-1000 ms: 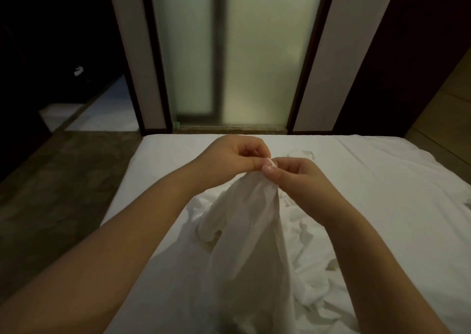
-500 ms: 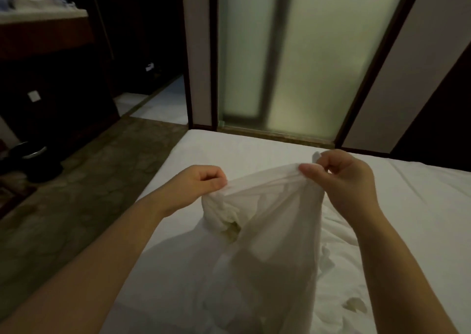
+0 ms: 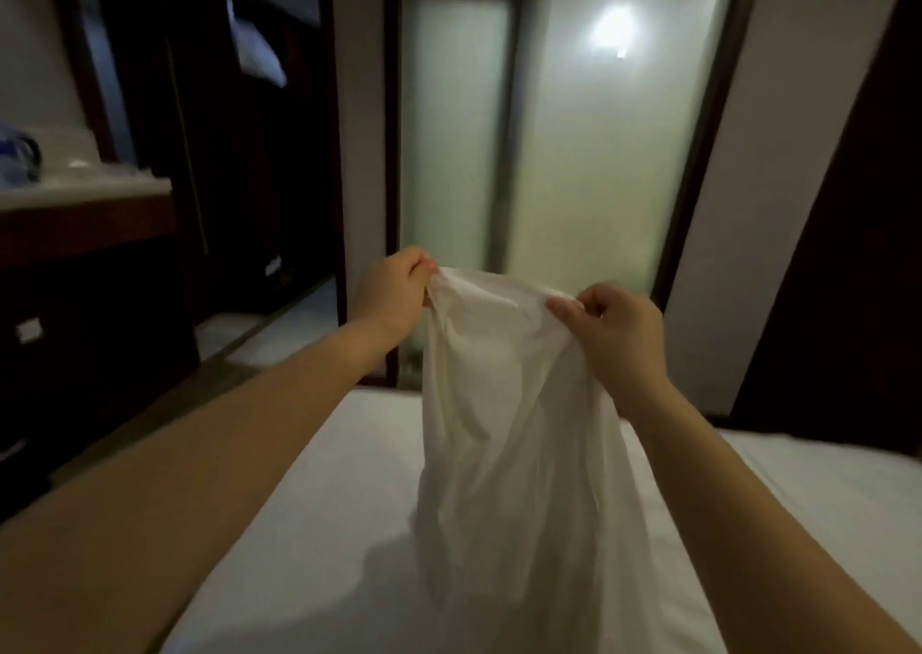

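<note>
Head: both hands [image 3: 394, 294] [image 3: 618, 336] pinch-tight on cloth [image 3: 504, 429]

We saw a plain white cloth [image 3: 504, 404] over a white bed sheet [image 3: 319, 528], pale green frosted glass [image 3: 588, 164] in dark brown frames, and a reddish-brown counter [image 3: 85, 224].

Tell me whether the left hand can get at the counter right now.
Probably not: the left hand grips the white cloth above the bed, and the counter stands apart across the floor.
</note>
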Demonstrator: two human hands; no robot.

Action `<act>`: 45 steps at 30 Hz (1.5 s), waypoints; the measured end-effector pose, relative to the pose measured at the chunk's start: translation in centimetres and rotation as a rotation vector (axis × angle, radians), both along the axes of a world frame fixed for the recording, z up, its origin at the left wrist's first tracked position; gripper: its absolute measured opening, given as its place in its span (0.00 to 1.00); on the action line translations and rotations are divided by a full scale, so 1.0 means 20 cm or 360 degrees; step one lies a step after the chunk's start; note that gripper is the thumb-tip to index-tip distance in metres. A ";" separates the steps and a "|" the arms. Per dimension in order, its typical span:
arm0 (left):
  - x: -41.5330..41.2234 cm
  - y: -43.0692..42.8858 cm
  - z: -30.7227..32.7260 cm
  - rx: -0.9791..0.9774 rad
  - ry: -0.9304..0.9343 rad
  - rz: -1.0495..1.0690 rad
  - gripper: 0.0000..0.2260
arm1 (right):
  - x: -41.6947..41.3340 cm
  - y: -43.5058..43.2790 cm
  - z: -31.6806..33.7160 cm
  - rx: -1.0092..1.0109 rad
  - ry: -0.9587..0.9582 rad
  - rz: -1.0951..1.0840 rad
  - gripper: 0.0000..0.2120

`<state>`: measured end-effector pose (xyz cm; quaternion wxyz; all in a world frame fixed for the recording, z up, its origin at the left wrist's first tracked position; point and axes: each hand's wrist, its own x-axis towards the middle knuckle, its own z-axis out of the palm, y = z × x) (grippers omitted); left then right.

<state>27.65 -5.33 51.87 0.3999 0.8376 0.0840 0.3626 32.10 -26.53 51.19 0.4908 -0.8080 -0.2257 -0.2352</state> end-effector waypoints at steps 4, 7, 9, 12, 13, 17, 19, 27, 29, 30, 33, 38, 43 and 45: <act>0.19 0.06 0.64 -0.0264 0.0127 -0.0210 0.12 | 0.15 0.04 0.64 -0.0158 -0.0322 -0.0140 0.17; 0.13 0.05 1.07 -0.0451 0.0131 -0.0628 0.10 | 0.18 -0.01 1.08 -0.0293 -0.0392 -0.0313 0.18; 0.04 0.03 1.35 -0.0357 0.0171 -0.0968 0.10 | 0.15 -0.04 1.35 -0.0234 -0.0472 -0.0424 0.21; -0.11 0.02 1.59 -0.0178 0.0060 -0.1323 0.17 | 0.03 -0.07 1.66 -0.0050 -0.0646 -0.0530 0.22; -0.13 0.03 1.61 -0.0151 0.0019 -0.1409 0.21 | -0.02 -0.07 1.73 0.0002 -0.0691 -0.0562 0.22; -0.08 0.11 1.46 0.0075 0.0302 -0.1254 0.31 | -0.12 -0.11 1.77 0.0091 -0.0775 -0.0620 0.20; -0.05 0.12 1.37 0.0231 0.0266 -0.0898 0.15 | -0.14 -0.11 1.72 0.0026 -0.0801 -0.0625 0.19; 0.02 0.10 1.21 0.0288 -0.0055 -0.0381 0.07 | -0.30 -0.04 1.76 0.0021 -0.1047 -0.0678 0.17; 0.04 0.05 1.06 -0.0047 -0.0071 -0.0706 0.15 | -0.33 -0.08 1.79 0.0089 -0.1058 -0.0689 0.16; 0.04 0.04 0.98 -0.0246 -0.0077 -0.0936 0.22 | -0.33 -0.11 1.80 0.0132 -0.1040 -0.0694 0.16; 0.06 0.05 0.80 -0.0766 -0.0016 -0.1572 0.34 | -0.30 -0.22 1.78 0.0285 -0.0886 -0.0679 0.17; 0.14 0.16 0.60 -0.1025 0.0038 -0.1625 0.22 | -0.19 -0.35 1.70 0.0417 -0.0686 -0.0803 0.22; 0.23 0.36 0.61 -0.0896 -0.0060 -0.1108 0.12 | -0.10 -0.48 1.62 0.0520 -0.0569 -0.0755 0.19; 0.15 0.37 0.81 -0.0694 -0.0221 -0.0922 0.10 | -0.06 -0.51 1.59 0.0691 -0.0474 -0.0738 0.17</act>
